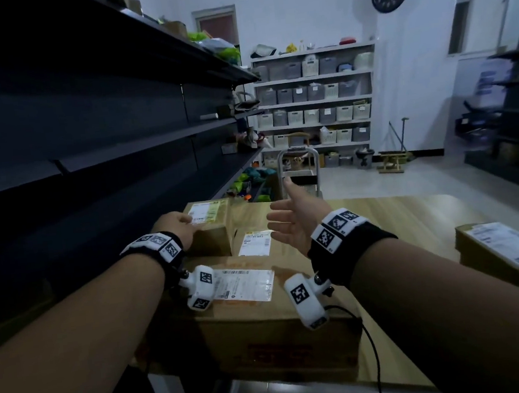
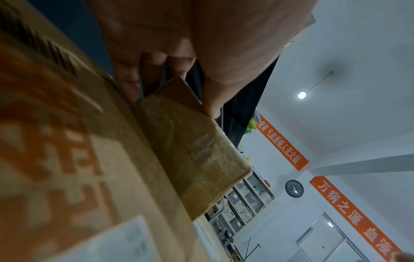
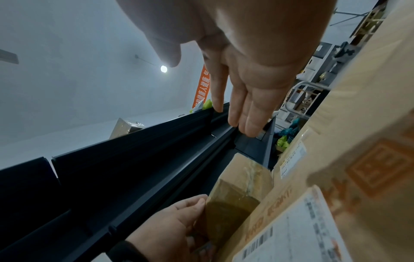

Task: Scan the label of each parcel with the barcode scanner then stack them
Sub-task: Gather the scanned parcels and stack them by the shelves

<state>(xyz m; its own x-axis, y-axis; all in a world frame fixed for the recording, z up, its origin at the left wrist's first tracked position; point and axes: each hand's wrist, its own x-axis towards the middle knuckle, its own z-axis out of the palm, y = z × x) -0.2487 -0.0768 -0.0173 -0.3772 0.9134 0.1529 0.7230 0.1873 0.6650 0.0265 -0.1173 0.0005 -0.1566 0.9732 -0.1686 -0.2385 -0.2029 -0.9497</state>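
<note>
Three cardboard parcels crowd the table's left end. A large parcel with a white label lies nearest me. Behind it lies a flat parcel with its own label. At the back left stands a small taped parcel, label up. My left hand grips this small parcel at its near left corner, thumb on top and fingers down the side. My right hand hovers open above the flat parcel, fingers straight, holding nothing. No scanner shows in any view.
Another labelled parcel lies at the right edge of the wooden table. Dark metal shelving runs close along the left. A hand trolley stands beyond the table. A black cable hangs from my right wrist.
</note>
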